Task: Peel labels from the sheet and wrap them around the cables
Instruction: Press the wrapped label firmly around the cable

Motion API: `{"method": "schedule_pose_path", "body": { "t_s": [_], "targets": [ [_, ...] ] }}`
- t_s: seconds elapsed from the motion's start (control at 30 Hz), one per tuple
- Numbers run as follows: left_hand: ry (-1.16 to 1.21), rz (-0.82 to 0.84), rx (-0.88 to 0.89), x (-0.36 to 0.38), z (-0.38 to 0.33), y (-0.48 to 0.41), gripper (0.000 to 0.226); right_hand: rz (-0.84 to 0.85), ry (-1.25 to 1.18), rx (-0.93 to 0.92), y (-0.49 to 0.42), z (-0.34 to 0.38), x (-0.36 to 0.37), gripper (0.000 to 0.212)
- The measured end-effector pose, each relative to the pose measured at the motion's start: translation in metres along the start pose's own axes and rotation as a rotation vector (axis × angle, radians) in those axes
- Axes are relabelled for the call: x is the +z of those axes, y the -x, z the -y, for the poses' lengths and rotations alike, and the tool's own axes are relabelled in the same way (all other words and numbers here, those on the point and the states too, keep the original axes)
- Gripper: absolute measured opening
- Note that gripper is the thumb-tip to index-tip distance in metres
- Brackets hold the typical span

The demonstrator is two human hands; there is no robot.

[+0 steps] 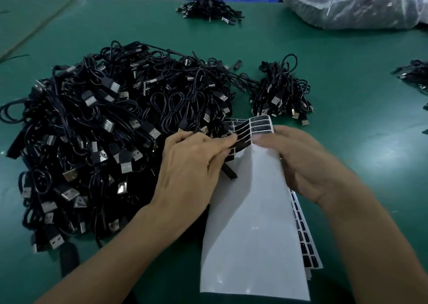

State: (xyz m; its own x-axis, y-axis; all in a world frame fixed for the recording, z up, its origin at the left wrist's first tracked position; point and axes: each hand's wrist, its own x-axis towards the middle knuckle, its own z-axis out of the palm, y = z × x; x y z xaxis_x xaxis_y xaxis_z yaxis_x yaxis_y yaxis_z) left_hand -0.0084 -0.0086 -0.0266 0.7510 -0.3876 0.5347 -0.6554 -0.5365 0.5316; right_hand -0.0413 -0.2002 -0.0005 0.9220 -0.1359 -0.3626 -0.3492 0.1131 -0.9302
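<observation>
On the head camera I see the label sheet (pixel 254 211), a long glossy white strip lying at near centre of the green table (pixel 347 83). Its top is bent over to show rows of small rectangular black labels (pixel 260 124), their print too fine to read. The left hand (pixel 192 164) pinches one of them at that fold with curled fingers and the right hand (pixel 298 162) grips the sheet's upper edge, beside a tangled heap of thin, shiny black cables (pixel 104 130) with metal plugs.
</observation>
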Motion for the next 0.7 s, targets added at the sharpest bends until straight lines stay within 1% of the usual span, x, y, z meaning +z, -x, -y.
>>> {"method": "schedule_pose_path", "body": {
  "t_s": [0.07, 0.1, 0.17, 0.23, 0.27, 0.33, 0.4, 0.5, 0.7],
  "targets": [
    [0.044, -0.056, 0.008, -0.001, 0.001, -0.001, 0.029, -0.025, 0.143, -0.054, -0.003, -0.008, 0.009, 0.038],
    [0.064, -0.081, -0.003, -0.001, 0.001, -0.002, 0.030, -0.056, 0.175, -0.082, -0.003, -0.010, 0.012, 0.039],
    [0.094, -0.111, -0.011, -0.001, 0.002, -0.003, 0.032, -0.113, 0.188, -0.103, -0.004, -0.013, 0.016, 0.043],
    [0.092, -0.124, 0.007, -0.003, 0.002, -0.002, 0.033, -0.133, 0.164, -0.086, -0.005, -0.013, 0.015, 0.051],
    [0.095, -0.116, 0.005, -0.003, 0.001, -0.002, 0.030, -0.129, 0.140, -0.073, -0.004, -0.013, 0.014, 0.054],
    [0.114, -0.088, -0.021, -0.003, 0.001, -0.003, 0.019, -0.113, 0.111, -0.059, -0.004, -0.011, 0.013, 0.051],
    [0.079, -0.066, -0.055, -0.003, 0.000, -0.004, 0.023, -0.110, 0.103, -0.050, -0.003, -0.010, 0.012, 0.047],
    [-0.061, -0.006, -0.075, -0.002, -0.005, -0.004, 0.018, -0.099, 0.104, -0.067, -0.002, -0.009, 0.010, 0.045],
    [-0.204, 0.127, -0.098, -0.001, -0.014, -0.003, 0.018, -0.071, 0.129, -0.060, -0.001, -0.009, 0.012, 0.042]
  ]
}}
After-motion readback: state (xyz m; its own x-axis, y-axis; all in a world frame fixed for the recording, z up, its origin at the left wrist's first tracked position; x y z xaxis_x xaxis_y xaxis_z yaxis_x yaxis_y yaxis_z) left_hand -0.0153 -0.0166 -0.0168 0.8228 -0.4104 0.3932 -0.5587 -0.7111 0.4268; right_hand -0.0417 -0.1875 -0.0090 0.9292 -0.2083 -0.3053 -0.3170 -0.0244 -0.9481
